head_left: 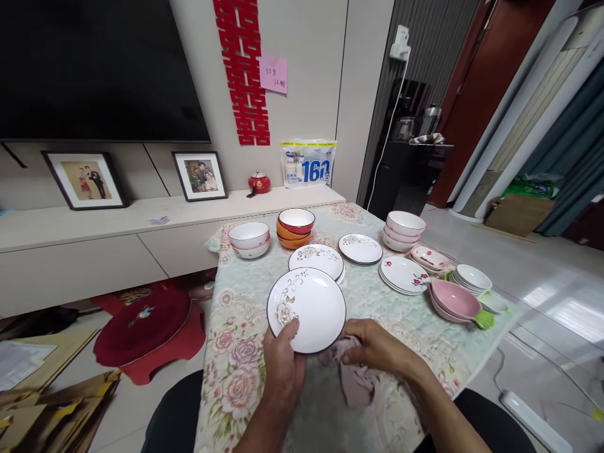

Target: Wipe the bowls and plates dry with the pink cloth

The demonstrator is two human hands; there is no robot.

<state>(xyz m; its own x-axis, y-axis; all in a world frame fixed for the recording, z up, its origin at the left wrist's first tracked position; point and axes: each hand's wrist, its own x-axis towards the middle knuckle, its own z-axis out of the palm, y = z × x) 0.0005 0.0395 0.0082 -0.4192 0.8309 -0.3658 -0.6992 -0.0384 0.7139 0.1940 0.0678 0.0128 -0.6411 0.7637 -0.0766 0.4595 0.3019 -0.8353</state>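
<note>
A white plate (316, 314) with a dark rim and a brown flower pattern is tilted up toward me above the table. My left hand (283, 358) grips its lower left edge, thumb on the face and the other fingers behind. Closed around a greyish-pink cloth (357, 380), my right hand (377, 346) is at the plate's lower right edge; part of the cloth passes behind the plate and the rest hangs down. Just beyond the held plate lies a stack of similar flowered plates (317, 259), partly hidden by it.
On the flowered tablecloth (240, 358) stand white bowls (249, 236), orange and red bowls (295, 228), dark-rimmed plates (360, 247), red-flowered plates (404, 275), pink-rimmed bowls (404, 231), pink leaf-shaped dishes (455, 299) and small white bowls (473, 277). A red stool (148, 327) stands at left.
</note>
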